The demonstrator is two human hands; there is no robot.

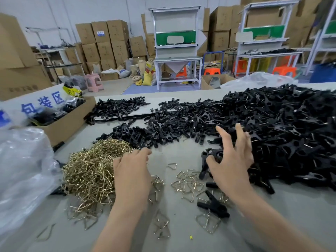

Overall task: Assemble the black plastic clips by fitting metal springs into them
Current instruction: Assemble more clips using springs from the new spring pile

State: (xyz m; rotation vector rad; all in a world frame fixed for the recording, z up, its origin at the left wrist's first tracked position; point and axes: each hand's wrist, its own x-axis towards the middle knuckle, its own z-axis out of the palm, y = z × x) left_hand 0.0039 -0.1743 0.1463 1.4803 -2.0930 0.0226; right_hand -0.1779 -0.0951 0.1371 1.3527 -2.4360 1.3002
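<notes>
A heap of brass-coloured metal springs (89,171) lies on the grey table (181,239) at the left. My left hand (131,175) rests on the heap's right edge, back up, with its fingertips bent down among the springs; whether they hold one is hidden. A large heap of black plastic clips (281,135) fills the right side. My right hand (231,160) is spread over its near edge with fingers straight and thumb beside a black clip (209,157). Loose springs (187,182) lie between my hands. One black clip (212,206) lies alone under my right wrist.
An open cardboard box (69,122) with dark packets stands at the left, with a clear plastic bag (23,170) in front of it. More black clip parts (118,108) spread across the back of the table. Beyond it are workbenches, stools and stacked cartons.
</notes>
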